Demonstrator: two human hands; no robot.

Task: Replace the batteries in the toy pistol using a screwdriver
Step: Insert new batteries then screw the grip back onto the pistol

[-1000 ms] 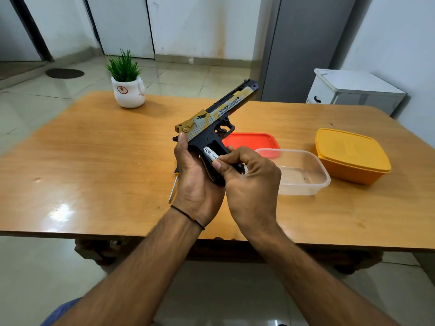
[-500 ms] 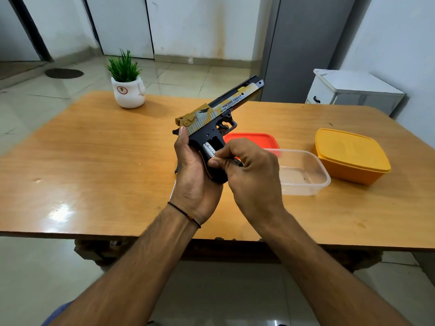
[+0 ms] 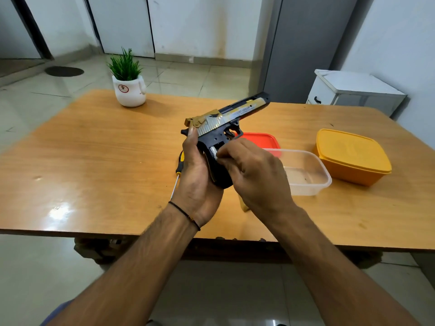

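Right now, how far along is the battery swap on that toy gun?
Roughly midway. Done: the toy pistol has its grip compartment open, and the screwdriver lies on the table. In hand: the left hand holds the grip while the right hand pinches a battery at the open slot. Left: seating it, then closing and screwing the cover. Whether this battery is old or new, I cannot tell.

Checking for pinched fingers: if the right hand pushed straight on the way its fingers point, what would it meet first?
The pistol grip: the right hand seems to pinch a battery at its open slot; the left hand lies behind, though depth is unclear.
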